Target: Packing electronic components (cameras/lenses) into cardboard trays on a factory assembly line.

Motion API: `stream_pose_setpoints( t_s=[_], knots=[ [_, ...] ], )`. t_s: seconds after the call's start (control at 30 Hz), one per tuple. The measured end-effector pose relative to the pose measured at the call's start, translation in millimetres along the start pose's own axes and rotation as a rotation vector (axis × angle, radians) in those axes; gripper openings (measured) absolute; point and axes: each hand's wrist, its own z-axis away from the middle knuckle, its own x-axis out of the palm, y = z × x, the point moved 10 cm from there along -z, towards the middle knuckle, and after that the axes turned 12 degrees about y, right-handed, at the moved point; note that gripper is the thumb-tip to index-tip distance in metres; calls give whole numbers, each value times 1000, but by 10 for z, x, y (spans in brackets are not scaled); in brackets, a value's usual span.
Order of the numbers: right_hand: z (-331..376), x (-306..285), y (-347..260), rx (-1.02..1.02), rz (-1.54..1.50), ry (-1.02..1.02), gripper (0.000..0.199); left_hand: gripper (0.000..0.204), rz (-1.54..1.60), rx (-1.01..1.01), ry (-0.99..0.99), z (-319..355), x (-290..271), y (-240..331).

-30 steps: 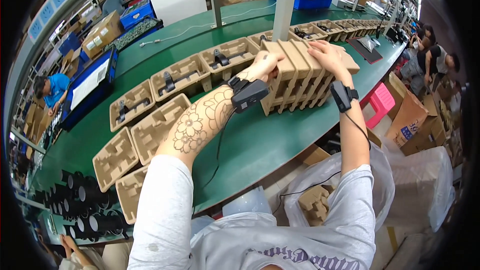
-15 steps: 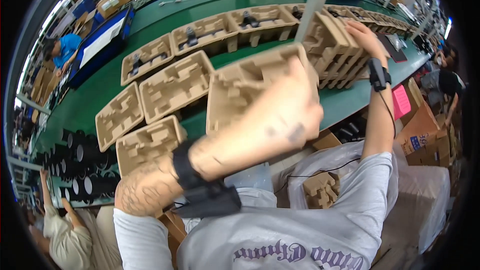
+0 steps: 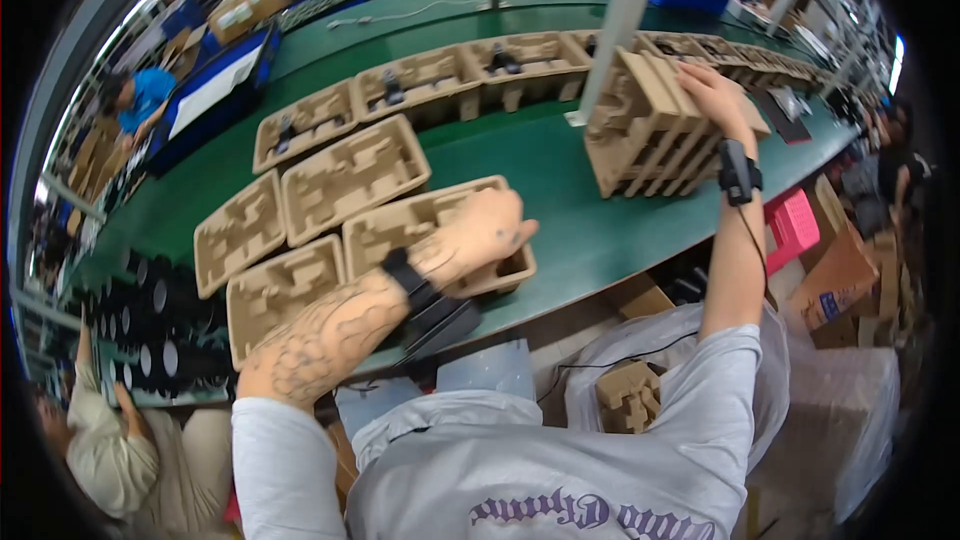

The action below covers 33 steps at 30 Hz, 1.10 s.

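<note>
My left hand (image 3: 478,236) grips a brown moulded pulp tray (image 3: 402,228) that lies flat on the green bench (image 3: 560,180), near its front edge. My right hand (image 3: 714,98) rests on top of a stack of the same pulp trays (image 3: 645,130) standing on edge at the right of the bench, steadying it. Both wrists wear black bands with a cable. Three more empty pulp trays (image 3: 350,177) lie flat to the left of the one I hold.
A row of pulp trays holding small dark parts (image 3: 455,70) runs along the bench's middle. A grey post (image 3: 615,25) stands beside the stack. Black cylinders (image 3: 150,330) sit at the lower left beside another person's sleeve (image 3: 110,450). Cardboard boxes and a pink box (image 3: 795,225) lie at the right.
My left hand took one tray off the upright stack, carried it left and down, and laid it flat on the bench. My right hand stayed on the stack.
</note>
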Motion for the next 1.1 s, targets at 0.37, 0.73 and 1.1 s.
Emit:
stream_pose_setpoints(
  t_s=[0.37,0.73,1.1],
  knots=[
    [70,-5,-143,29,153,109,44,28,1325,-375,-60,-1987,376,580],
    [17,-52,11,-7,120,99,40,21,1280,-498,167,-1554,-570,-262],
    [-68,152,-12,14,168,55,44,24,449,-110,96,-1725,-131,-159]
  ],
)
